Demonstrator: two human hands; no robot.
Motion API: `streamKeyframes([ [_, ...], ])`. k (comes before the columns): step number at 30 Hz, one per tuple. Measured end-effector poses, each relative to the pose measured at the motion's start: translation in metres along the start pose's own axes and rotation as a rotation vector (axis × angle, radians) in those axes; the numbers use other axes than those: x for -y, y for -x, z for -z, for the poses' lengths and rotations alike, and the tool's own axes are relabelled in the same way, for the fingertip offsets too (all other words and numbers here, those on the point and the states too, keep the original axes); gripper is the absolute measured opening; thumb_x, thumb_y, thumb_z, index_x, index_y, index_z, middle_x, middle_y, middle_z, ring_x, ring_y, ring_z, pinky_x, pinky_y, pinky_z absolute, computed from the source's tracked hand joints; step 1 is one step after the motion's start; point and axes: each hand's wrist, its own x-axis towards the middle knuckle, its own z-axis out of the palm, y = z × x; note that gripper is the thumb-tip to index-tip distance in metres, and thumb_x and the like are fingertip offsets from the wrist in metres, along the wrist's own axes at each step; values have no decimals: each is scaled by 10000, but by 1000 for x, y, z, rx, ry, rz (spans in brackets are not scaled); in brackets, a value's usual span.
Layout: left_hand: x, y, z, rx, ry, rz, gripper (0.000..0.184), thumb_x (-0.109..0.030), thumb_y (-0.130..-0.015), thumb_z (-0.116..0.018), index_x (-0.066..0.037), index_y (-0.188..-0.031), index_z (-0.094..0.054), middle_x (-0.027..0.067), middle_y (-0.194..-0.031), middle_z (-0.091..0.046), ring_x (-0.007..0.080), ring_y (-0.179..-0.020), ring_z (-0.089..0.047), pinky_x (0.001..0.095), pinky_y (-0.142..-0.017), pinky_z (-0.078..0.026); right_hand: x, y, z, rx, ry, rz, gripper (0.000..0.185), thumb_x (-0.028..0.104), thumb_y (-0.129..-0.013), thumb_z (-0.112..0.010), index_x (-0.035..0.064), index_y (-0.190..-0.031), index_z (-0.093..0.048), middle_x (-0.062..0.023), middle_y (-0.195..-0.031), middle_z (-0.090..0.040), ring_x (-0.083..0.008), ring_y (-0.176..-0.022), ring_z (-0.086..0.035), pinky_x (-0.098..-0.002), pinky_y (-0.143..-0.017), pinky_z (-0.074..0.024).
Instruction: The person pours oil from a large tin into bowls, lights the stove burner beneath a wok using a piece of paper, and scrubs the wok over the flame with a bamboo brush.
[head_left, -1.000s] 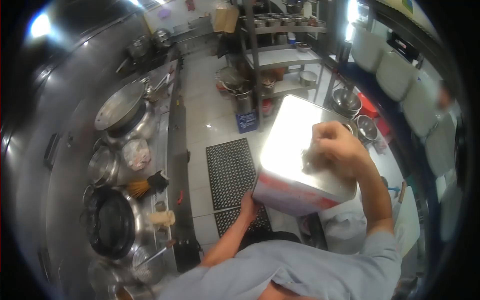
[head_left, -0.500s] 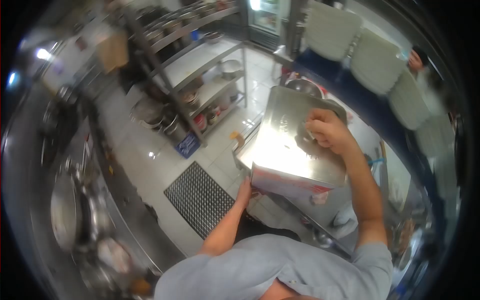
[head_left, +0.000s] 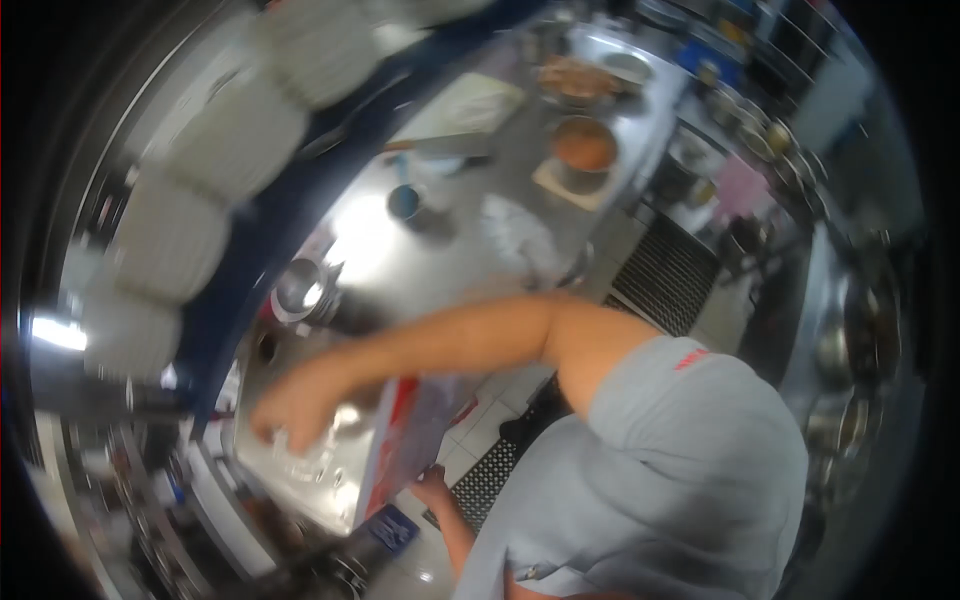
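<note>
A large box-like container (head_left: 412,440) with a red-and-white side stands in front of me, tilted in the picture. Its broad metal top (head_left: 310,485) is shiny, with bright spots on it. My right hand (head_left: 305,400) is over this top, arm stretched out, fingers pointing down and smeared by motion. Whether it touches the metal or holds anything does not show. At the lower edge of the red-and-white side is my left hand (head_left: 432,485), its fingers curled against the container and partly hidden.
On the steel counter (head_left: 370,240) are a metal bowl (head_left: 300,288), a blue cup (head_left: 404,203), a white cloth or bag (head_left: 518,235) and a pan of orange food (head_left: 585,145). Stacked pale plates (head_left: 235,135) line a blue shelf. Black mats (head_left: 668,270) lie on the floor.
The view has swung round strongly, bringing more of the counter into sight. My right hand, a closed fist over the metal top before, is now blurred. My left hand stays by the container's side.
</note>
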Motion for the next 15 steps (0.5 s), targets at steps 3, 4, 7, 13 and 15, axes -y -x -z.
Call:
streamKeyframes([
  [3,-8,15,-2,-28,240,261,438,-156,-895,-518,49,-1265,-405,207,-1210,-487,353,-961,-564,455,-837,-520,34,99,-28,-586,368,338,300,187,-801,-623,62,-1071,-591,-150,-1122,-501,-329,-1018,-552,-428,-859,-487],
  [4,-9,21,-8,-7,162,259,444,-199,-913,-518,47,-1268,-413,212,-1217,-488,363,-983,-566,457,-846,-524,45,146,-30,-595,245,263,254,171,-820,-612,53,-1045,-604,-136,-1072,-542,-314,-991,-570,-414,-843,-491],
  [7,44,2,-8,134,-47,318,474,-297,-942,-527,4,-1301,-452,204,-1221,-511,354,-995,-575,425,-847,-517,41,291,-54,-500,-409,-308,189,161,-879,-565,37,-1005,-632,-109,-923,-651,-292,-888,-621,-390,-780,-500],
  [13,85,24,-113,852,-832,230,488,-366,-956,-531,-46,-1324,-502,167,-1184,-562,304,-968,-584,371,-813,-500,32,583,-145,-203,191,-1398,172,177,-769,-614,43,-823,-707,-188,-879,-692,-365,-863,-663,-465,-744,-531],
  [15,52,69,-187,1084,-1011,98,485,-373,-958,-528,-51,-1321,-513,154,-1166,-577,289,-959,-586,361,-801,-497,41,641,-163,-435,65,-1452,208,203,-788,-597,44,-872,-702,-194,-907,-693,-360,-874,-664,-459,-759,-529],
])
